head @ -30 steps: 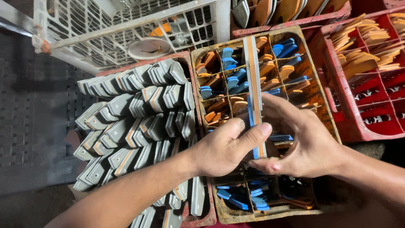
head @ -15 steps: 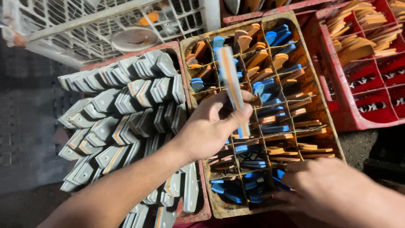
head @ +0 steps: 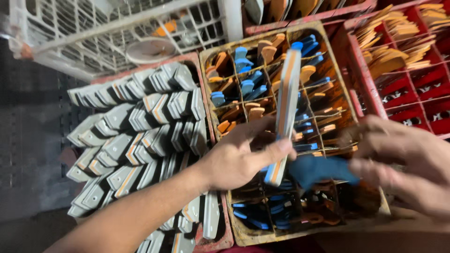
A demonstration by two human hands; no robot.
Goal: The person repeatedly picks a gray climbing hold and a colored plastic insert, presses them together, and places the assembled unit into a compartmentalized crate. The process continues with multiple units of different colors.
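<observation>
Clearly, the left hand [head: 239,157] held a long flat sole piece [head: 284,110], grey with an orange layer and blue at its ends. The thumb pressed on it from one side and the fingers were behind it, so the hand was closed around its lower part in a firm pinch. The sole piece stood almost upright, a little tilted, above the middle crate [head: 337,75], which has many small compartments with blue and orange pieces inside.

The right hand [head: 403,164] was blurred. It seemed to pinch a dark blue piece [head: 318,169] just beside the lower end of the sole piece, but I could not tell surely if the fingers closed on it or only touched it. The other fingers looked loosely spread.

To do such a step well, I think the left hand should keep the sole piece steady and near its lower end, so that the blue piece can meet it flat and with straight edges. A slow move of the right hand would help.

On the left, the red crate [head: 218,140] was full of grey soles [head: 140,131] standing in rows.
</observation>
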